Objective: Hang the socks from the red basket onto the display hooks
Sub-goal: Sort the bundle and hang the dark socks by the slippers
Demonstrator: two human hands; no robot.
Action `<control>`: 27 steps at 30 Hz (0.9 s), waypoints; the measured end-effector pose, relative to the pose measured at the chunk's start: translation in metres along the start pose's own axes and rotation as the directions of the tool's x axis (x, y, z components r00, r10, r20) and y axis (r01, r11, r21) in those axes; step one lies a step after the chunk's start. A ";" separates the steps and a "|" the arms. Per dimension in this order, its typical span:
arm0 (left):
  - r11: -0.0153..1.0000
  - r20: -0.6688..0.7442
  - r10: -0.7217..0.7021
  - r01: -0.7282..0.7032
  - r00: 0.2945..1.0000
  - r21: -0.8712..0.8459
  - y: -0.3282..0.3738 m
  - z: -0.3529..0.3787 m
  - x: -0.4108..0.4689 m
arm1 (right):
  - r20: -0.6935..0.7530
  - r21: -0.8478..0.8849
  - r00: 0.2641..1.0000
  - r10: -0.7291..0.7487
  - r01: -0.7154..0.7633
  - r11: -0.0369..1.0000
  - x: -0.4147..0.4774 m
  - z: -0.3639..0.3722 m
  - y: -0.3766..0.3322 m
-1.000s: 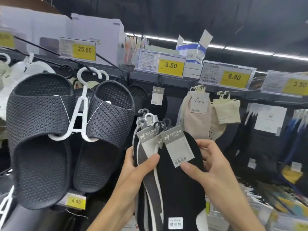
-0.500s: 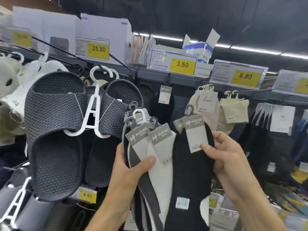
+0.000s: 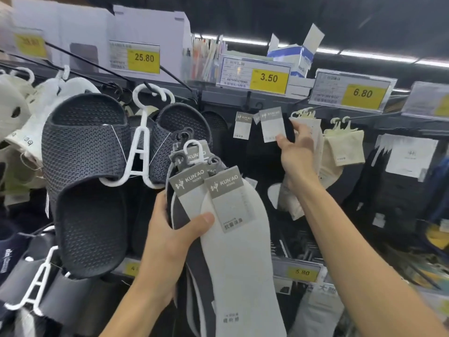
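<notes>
Head view. Against the frame half a second earlier, the right hand (image 3: 297, 154) has left the bundle and risen to the rail. The black sock (image 3: 271, 124) it carried, then level with the bundle, is now up at the display hook (image 3: 248, 100) under the 3.50 price tag (image 3: 255, 75). Thumb and fingers pinch that sock just below its card. Whether its hanger sits on the hook cannot be told. With the black sock gone, a white sock (image 3: 243, 251) fronts the bundle of socks (image 3: 228, 195).

The left hand (image 3: 170, 239) grips the bundle low and centre, thumb across the front and fingers wrapped behind.

Count:
- Bundle: two brand cards face forward. Four hanger hooks show at its top, three dark and one white.
- One hung sock pack (image 3: 243, 125) is just left of the black sock.
- Two dark slippers (image 3: 85, 154) share one white hanger (image 3: 139, 147) to the left.
- Four yellow prices are legible: 25.80, 3.50, 6.80 and 5.80.
</notes>
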State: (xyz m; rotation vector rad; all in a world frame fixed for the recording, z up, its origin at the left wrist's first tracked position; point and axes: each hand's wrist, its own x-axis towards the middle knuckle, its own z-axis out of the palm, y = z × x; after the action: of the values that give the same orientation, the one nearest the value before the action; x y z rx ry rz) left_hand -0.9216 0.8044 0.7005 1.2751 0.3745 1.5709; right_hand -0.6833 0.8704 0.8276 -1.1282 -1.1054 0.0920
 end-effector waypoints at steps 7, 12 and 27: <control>0.999 -0.001 -0.035 0.035 0.999 -0.015 -0.006 0.002 -0.003 | 0.080 -0.073 0.995 -0.059 0.065 0.995 0.028 0.036 0.005; 0.999 0.020 -0.034 0.034 0.999 -0.012 -0.007 0.003 -0.001 | 0.162 -0.244 0.983 -0.081 0.120 0.962 0.037 0.043 0.021; 0.999 -0.019 -0.045 0.045 0.999 -0.015 -0.017 0.006 0.010 | 0.557 -0.138 0.811 -0.179 0.303 0.943 -0.092 -0.031 -0.053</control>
State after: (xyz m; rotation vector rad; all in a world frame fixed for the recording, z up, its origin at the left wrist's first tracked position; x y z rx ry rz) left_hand -0.9065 0.8175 0.6955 1.2329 0.4005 1.5461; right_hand -0.7299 0.7723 0.8074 -1.1797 -1.7989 0.0891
